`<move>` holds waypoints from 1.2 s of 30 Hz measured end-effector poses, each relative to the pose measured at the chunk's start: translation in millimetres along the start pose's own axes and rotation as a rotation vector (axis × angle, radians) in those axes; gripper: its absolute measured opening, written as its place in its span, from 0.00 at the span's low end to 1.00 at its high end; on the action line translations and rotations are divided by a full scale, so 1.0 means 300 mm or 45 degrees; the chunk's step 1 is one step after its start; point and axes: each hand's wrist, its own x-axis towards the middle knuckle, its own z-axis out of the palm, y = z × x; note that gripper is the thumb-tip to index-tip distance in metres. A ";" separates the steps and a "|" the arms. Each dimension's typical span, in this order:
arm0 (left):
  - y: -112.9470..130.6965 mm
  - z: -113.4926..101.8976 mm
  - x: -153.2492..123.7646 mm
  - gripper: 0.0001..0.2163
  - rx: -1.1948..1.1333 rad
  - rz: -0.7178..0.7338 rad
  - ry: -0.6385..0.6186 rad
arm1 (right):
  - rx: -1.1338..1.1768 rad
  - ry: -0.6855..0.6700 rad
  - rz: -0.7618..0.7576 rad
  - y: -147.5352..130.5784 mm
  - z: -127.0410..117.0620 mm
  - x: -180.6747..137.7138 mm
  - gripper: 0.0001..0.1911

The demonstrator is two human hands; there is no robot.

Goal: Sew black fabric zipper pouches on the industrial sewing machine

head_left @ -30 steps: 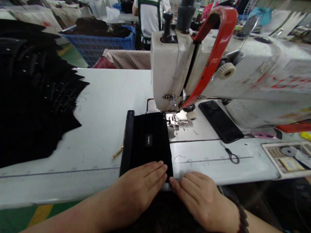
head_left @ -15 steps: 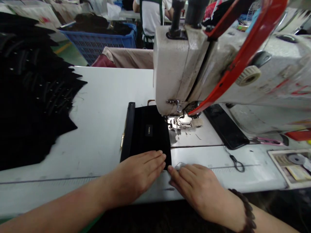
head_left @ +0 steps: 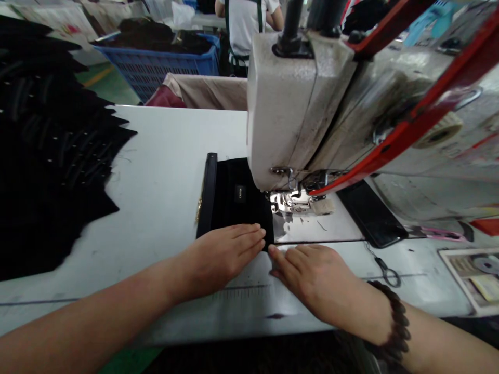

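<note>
A black fabric piece (head_left: 230,208) with a small lettered label (head_left: 240,194) lies under the needle area of a sewing machine (head_left: 284,114). Its right edge runs beside the metal presser foot (head_left: 283,202). Along its left side is a stiff dark strip (head_left: 206,197) with gold-coloured metal at the outer edge. My left hand (head_left: 222,254) rests flat on the near part of the fabric, fingers stretched out together. My right hand (head_left: 312,275), wearing a beaded bracelet, has its fingers curled, with the tips at the fabric's near right corner; the thumb is mostly hidden.
Dark fabric pieces (head_left: 47,156) are heaped at the left. Right of the needle lie a black phone (head_left: 370,213), pink-handled snips (head_left: 440,234) and a small black ring tool (head_left: 388,272). Behind stand a blue crate (head_left: 163,62) and a person (head_left: 244,26).
The fabric and both hands have moved away from me, further along past the presser foot. The view has also shifted slightly, so the machine looks larger and further right.
</note>
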 end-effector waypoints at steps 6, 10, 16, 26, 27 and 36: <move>-0.046 0.011 0.011 0.13 0.045 0.009 -0.028 | -0.048 -0.062 0.005 0.040 0.004 0.035 0.18; -0.081 0.014 0.022 0.11 0.080 0.027 -0.007 | -0.071 -0.115 0.031 0.067 0.005 0.059 0.17; -0.127 0.016 0.034 0.10 0.101 0.029 -0.046 | -0.083 -0.196 0.132 0.093 0.000 0.091 0.17; -0.194 0.063 0.038 0.14 0.225 0.050 -0.029 | -0.052 -0.192 0.198 0.139 0.049 0.103 0.20; -0.197 0.068 0.038 0.15 0.244 0.054 -0.018 | -0.067 -0.171 0.189 0.144 0.062 0.101 0.20; -0.214 0.072 0.046 0.13 0.200 0.018 -0.105 | -0.126 -0.047 0.166 0.163 0.073 0.075 0.18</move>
